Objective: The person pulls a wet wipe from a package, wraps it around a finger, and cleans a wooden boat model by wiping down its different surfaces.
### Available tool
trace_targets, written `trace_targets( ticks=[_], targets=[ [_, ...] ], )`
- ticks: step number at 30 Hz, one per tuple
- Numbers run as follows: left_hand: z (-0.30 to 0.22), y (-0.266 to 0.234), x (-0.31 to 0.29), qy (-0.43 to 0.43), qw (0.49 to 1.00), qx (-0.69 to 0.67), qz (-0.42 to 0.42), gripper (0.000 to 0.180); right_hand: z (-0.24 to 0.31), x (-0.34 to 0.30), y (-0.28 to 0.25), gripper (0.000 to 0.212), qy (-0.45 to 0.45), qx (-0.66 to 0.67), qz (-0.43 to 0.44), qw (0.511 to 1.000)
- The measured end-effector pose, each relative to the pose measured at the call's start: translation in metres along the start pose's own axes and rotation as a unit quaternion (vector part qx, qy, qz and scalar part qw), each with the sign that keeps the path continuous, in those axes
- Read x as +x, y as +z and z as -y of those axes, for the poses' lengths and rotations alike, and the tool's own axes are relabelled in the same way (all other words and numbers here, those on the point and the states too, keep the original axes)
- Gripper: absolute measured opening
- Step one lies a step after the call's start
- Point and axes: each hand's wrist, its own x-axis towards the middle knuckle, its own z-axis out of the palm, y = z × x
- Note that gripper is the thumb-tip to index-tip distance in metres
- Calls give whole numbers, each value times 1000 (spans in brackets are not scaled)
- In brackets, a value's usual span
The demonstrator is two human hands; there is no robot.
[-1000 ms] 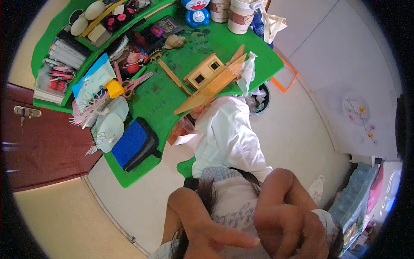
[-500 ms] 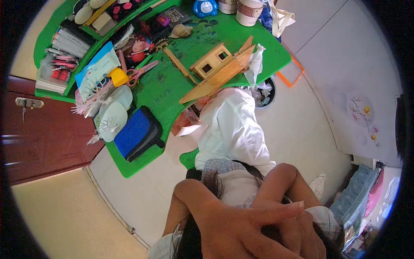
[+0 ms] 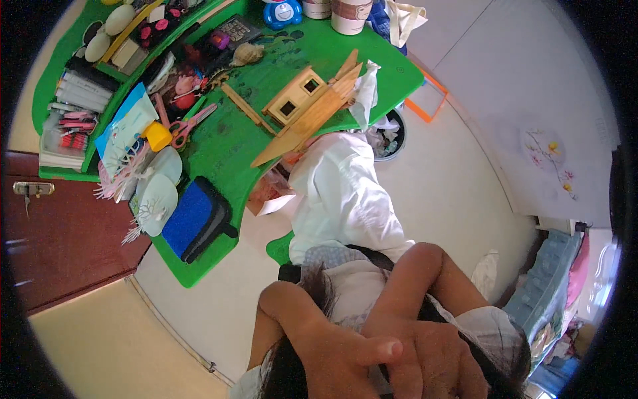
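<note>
Both of my hands are raised close in front of me at the lower edge, side by side and touching. My left hand [image 3: 332, 362] shows its back, with the thumb stretched out to the right; its other fingers run out of the picture. Nothing shows in it. My right hand [image 3: 425, 356] has its fingers bent downward, and the tips are hidden or cut off. Well away from both hands, a wooden model boat [image 3: 302, 126] with a small two-windowed cabin lies at the near edge of the green desk [image 3: 246, 149]. A wooden strip [image 3: 246, 106] lies beside it.
Pink scissors [image 3: 193, 125], a yellow object [image 3: 157, 136], a blue and black pouch [image 3: 197, 219] and white discs [image 3: 159, 203] lie on the desk's left. Paper cups [image 3: 349, 16] stand at the back. A waste bin [image 3: 397, 136] is beyond my white-clothed legs [image 3: 345, 193].
My left hand has drawn back left and down, uncovering more of my right hand. The view has shifted, so the desk sits further left. The boat lies as before.
</note>
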Motion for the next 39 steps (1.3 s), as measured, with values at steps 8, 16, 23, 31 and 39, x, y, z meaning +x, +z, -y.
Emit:
trace_targets(
  ticks=[8, 16, 23, 31, 39],
  targets=[
    [3, 5, 3, -25, 999, -36, -9, 48, 20, 1, 0, 39, 27, -109, -17, 994],
    [10, 20, 6, -32, 983, -118, -139, 55, -15, -11, 28, 31, -3, -81, -180, 980],
    [13, -6, 7, -12, 998, -55, 25, 53, -13, -13, 15, 19, 52, -49, -156, 985],
    [7, -5, -3, 37, 999, 25, 22, 32, -12, -15, 5, 8, 106, -39, -135, 984],
    [-51, -51, -7, -11, 706, 646, 290, 45, 4, -12, -13, 10, 167, -164, -99, 967]
  ],
)
